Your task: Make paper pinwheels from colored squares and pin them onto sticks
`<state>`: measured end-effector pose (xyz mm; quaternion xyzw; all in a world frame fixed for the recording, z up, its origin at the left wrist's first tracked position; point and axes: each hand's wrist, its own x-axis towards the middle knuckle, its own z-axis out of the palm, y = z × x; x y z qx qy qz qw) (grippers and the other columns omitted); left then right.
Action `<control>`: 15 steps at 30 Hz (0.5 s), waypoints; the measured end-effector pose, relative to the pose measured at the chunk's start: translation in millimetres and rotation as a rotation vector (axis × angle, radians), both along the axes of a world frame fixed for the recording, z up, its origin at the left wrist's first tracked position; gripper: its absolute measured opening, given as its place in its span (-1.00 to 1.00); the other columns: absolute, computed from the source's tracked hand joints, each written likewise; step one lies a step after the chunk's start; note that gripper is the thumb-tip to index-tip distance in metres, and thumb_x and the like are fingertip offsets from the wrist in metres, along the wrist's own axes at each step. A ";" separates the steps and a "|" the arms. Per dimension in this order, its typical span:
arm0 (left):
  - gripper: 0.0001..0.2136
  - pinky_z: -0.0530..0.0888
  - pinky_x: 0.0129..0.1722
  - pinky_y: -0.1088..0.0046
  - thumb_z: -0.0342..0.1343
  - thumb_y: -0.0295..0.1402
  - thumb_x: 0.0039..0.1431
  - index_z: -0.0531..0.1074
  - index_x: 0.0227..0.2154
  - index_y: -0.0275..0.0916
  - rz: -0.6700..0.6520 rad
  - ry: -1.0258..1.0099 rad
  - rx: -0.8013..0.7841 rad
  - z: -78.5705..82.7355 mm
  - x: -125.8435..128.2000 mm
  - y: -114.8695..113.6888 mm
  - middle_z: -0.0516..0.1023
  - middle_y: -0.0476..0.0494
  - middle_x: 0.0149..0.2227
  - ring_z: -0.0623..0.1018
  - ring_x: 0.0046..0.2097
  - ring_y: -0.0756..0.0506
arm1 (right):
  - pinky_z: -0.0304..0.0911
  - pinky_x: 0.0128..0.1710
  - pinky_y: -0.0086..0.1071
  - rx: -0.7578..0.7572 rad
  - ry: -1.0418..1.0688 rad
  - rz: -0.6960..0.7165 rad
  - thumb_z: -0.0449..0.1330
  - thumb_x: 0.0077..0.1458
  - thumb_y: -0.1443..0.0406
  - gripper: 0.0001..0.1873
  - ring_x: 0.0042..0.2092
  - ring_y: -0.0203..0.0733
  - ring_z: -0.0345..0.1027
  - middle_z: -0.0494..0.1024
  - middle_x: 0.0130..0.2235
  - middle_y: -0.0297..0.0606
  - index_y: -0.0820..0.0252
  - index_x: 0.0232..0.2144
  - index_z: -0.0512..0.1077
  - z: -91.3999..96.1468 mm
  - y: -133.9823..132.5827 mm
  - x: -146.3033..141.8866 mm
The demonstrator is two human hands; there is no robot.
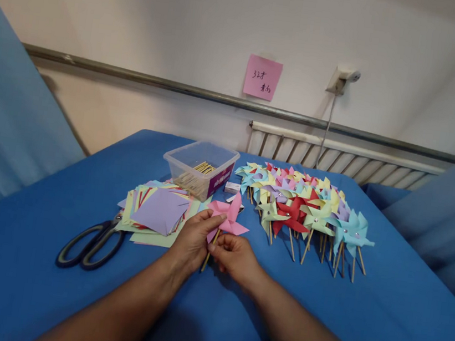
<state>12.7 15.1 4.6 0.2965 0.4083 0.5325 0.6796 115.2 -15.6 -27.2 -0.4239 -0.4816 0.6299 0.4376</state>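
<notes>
A pink paper pinwheel on a thin wooden stick is held up over the blue table cover. My left hand is closed on it, with the thumb pressed on the paper near its centre. Lower down, my right hand pinches the stick just under the paper blades. Its other fingers are curled and partly hidden. Behind the hands lies a small white box. A dark object beside it is mostly covered by the pinwheel.
Left of my hands are a stack of coloured paper squares and black-handled scissors. A clear plastic tub holds sticks. Many finished pinwheels lie at right. Behind the table run a metal rail and a radiator.
</notes>
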 end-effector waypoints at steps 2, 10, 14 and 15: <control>-0.82 0.32 -0.55 0.59 0.31 -0.42 -0.16 0.39 -0.54 -0.29 -0.009 -0.034 -0.007 3.7 -1.1 0.8 0.42 0.08 -0.60 0.42 -0.55 0.07 | -0.10 -0.71 -0.54 -0.003 0.004 -0.003 0.26 -0.12 0.03 -0.61 -0.71 -0.47 0.04 0.25 -0.73 -0.51 0.20 -0.63 0.29 -0.7 1.0 1.9; -0.86 0.45 -0.38 0.47 0.14 -0.37 0.06 0.49 -0.32 -0.31 -0.175 -0.236 -0.012 19.6 -6.8 4.9 0.57 -0.07 -0.41 0.52 -0.40 -0.03 | -0.10 -0.70 -0.53 0.038 0.142 -0.032 0.24 -0.09 0.01 -0.63 -0.72 -0.45 0.04 0.26 -0.74 -0.50 0.21 -0.57 0.35 -2.7 6.0 12.4; -0.94 0.45 -0.36 0.51 0.17 -0.45 0.05 0.48 -0.39 -0.32 -0.137 -0.206 -0.009 14.9 -6.6 5.2 0.55 -0.07 -0.44 0.52 -0.41 0.00 | -0.09 -0.69 -0.53 0.056 0.172 -0.039 0.25 -0.08 0.04 -0.65 -0.71 -0.45 0.05 0.26 -0.72 -0.50 0.21 -0.55 0.36 0.2 5.0 14.2; -0.94 0.45 -0.36 0.51 0.17 -0.45 0.06 0.48 -0.39 -0.32 -0.133 -0.206 -0.001 14.1 -6.6 5.2 0.55 -0.06 -0.45 0.51 -0.42 0.01 | -0.10 -0.68 -0.53 0.060 0.177 -0.036 0.25 -0.07 0.04 -0.65 -0.71 -0.45 0.04 0.26 -0.72 -0.50 0.21 -0.55 0.36 0.8 4.7 14.4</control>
